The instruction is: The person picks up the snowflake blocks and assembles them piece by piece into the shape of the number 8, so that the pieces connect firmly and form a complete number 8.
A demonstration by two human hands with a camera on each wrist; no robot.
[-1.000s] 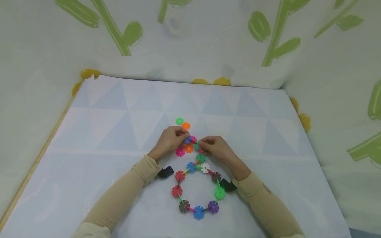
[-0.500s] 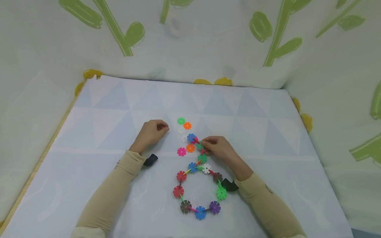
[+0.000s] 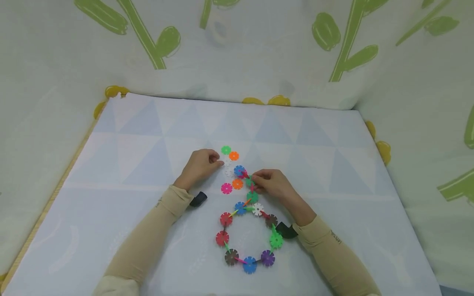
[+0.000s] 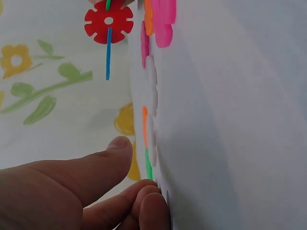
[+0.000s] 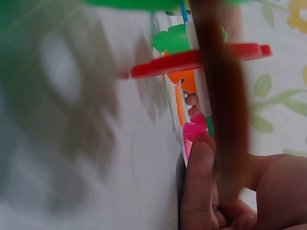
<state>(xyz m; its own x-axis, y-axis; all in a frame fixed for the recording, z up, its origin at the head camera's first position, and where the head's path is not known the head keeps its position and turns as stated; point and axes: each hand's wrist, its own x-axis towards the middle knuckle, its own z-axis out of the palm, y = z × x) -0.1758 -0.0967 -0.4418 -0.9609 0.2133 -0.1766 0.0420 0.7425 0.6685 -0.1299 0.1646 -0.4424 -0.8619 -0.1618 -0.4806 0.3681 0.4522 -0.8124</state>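
Observation:
My right hand pinches a green snowflake disc in a chain of slotted plastic discs. Beyond its fingertips the chain goes on to a red disc and a blue end disc. Nearer me, another green disc links the held part to a closed ring of mixed colours, including a purple disc. My left hand is low over the table, its fingertips right by two loose white discs. In the left wrist view its thumb stands apart from the bent fingers, with nothing between them.
Loose discs lie flat around the chain's far end: a light green disc, an orange disc, another orange disc and a pink disc. A patterned cloth wall rises behind the table.
My left hand has let go of the chain's blue end disc, drawn away to the left, then come partway back towards the white discs. The right hand keeps its pinch, nearly still.

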